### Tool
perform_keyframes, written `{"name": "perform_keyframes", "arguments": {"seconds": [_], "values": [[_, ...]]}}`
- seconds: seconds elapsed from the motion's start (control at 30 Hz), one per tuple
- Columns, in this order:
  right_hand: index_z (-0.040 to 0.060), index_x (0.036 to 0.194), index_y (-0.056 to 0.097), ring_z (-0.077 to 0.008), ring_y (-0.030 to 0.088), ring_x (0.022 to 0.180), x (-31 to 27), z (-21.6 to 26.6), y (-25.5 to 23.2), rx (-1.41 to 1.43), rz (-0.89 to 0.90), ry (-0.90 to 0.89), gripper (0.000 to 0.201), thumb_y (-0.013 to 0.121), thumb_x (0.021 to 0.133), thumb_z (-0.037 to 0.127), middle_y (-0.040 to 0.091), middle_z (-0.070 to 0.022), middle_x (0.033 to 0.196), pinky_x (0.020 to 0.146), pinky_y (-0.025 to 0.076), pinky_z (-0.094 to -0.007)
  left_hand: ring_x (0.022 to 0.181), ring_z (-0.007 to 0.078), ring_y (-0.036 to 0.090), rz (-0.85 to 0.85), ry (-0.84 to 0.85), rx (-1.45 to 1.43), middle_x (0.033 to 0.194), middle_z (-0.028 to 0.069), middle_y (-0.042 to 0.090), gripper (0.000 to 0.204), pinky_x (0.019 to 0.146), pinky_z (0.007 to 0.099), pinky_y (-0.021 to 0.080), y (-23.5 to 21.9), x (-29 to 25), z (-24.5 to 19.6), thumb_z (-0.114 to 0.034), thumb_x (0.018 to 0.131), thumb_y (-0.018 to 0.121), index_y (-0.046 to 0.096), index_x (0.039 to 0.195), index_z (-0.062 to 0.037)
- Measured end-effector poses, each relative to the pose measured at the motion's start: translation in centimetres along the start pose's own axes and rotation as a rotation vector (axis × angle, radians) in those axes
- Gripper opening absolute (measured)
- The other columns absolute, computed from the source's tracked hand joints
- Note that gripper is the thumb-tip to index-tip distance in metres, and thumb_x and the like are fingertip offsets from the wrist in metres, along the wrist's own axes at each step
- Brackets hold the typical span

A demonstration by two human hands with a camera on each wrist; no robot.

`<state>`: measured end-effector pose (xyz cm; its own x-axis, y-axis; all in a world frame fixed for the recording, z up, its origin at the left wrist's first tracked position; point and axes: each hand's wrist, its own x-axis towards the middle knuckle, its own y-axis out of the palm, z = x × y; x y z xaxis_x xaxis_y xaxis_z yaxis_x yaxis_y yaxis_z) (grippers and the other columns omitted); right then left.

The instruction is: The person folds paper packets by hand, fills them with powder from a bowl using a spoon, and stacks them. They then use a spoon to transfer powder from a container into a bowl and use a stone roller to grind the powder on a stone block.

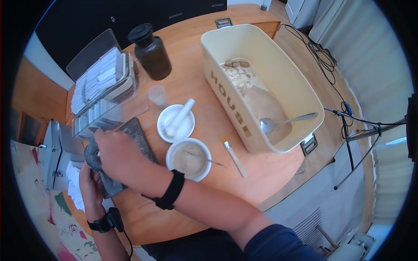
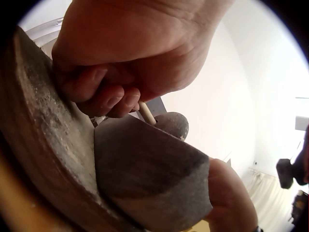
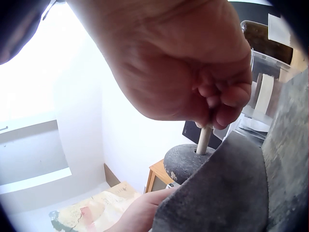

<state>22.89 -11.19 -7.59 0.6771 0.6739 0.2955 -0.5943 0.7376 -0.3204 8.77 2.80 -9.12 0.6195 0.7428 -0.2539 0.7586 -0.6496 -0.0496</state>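
Observation:
In the head view both hands work at the left edge of the table. My right hand (image 1: 119, 150) is on top, fingers curled round a light wooden stick (image 3: 203, 141) whose lower end sits in a hole in a rounded dark grey stone (image 3: 186, 162). Lower down, my left hand (image 1: 90, 182) holds the side of a thick grey stone block (image 3: 219, 188); part of its grip is hidden behind the stone. Against the block stands a rough, flat grey slab (image 1: 137, 137), dusted pale on its face.
Nearby are a white mortar (image 1: 163, 130) with a pestle (image 1: 183, 114), a white bowl (image 1: 208, 156) of beige paste, a brush (image 1: 235, 159) and a clear cup (image 1: 157, 96). A cream tub (image 1: 283, 56), brown bottle (image 1: 153, 56) and box of white packets (image 1: 98, 78) stand farther back.

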Motion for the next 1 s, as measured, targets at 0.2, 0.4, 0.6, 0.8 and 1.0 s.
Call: {"name": "perform_keyframes", "arguments": {"seconds": [0.2, 0.4, 0.6, 0.8, 1.0], "values": [[0.0018, 0.086, 0.057, -0.0446, 0.062, 0.084, -0.9, -0.1, -1.2, -0.147, 0.005, -0.061, 0.008, 0.059, 0.078, 0.003, 0.063, -0.0244, 0.081, 0.07, 0.049, -0.0507, 0.057, -0.0003, 0.035, 0.058, 0.107, 0.12, 0.069, -0.0131, 0.041, 0.026, 0.05, 0.0175, 0.026, -0.3, -0.7, 0.3, -0.042, 0.099, 0.053, 0.055, 0.084, -0.0208], [0.0023, 0.087, 0.056, -0.0304, 0.062, 0.069, -1.7, 0.4, -1.5, -0.255, 0.037, -0.047, 0.006, 0.062, 0.085, 0.003, 0.062, -0.0164, 0.074, 0.062, 0.048, -0.0379, 0.063, 0.0217, 0.05, 0.107, 0.315, 0.358, 0.068, 0.0065, 0.053, 0.038, 0.06, 0.0327, 0.041, -1.9, 0.1, 1.6, -0.034, 0.102, 0.048, 0.054, 0.082, -0.0022], [0.0015, 0.086, 0.058, -0.0373, 0.063, 0.071, -0.6, 0.1, -0.8, -0.25, -0.01, 0.03, 0.008, 0.063, 0.086, 0.008, 0.064, -0.0193, 0.076, 0.066, 0.049, -0.042, 0.074, 0.041, 0.058, 0.074, 0.356, 0.542, 0.073, 0.0218, 0.059, 0.045, 0.068, 0.0451, 0.044, -0.3, 1.4, 0.2, -0.036, 0.101, 0.044, 0.056, 0.084, 0.0031], [0.0012, 0.087, 0.058, -0.0335, 0.062, 0.068, -1.5, -0.7, -1.4, -0.248, 0.067, 0.06, 0.01, 0.063, 0.087, 0.01, 0.063, -0.0176, 0.073, 0.065, 0.048, -0.0406, 0.078, 0.0428, 0.06, 0.093, 0.397, 0.553, 0.078, 0.0238, 0.061, 0.048, 0.07, 0.0471, 0.046, -0.5, 0.0, 1.0, -0.039, 0.101, 0.042, 0.057, 0.083, 0.0031], [0.0, 0.085, 0.057, -0.0317, 0.061, 0.067, -0.3, 0.6, -0.6, -0.336, -0.007, 0.004, 0.011, 0.063, 0.087, 0.009, 0.063, -0.0166, 0.071, 0.064, 0.049, -0.0385, 0.083, 0.0451, 0.06, 0.058, 0.339, 0.576, 0.083, 0.0258, 0.063, 0.048, 0.074, 0.049, 0.047, -0.6, 1.1, 0.1, -0.039, 0.101, 0.041, 0.06, 0.086, 0.0026]]}}
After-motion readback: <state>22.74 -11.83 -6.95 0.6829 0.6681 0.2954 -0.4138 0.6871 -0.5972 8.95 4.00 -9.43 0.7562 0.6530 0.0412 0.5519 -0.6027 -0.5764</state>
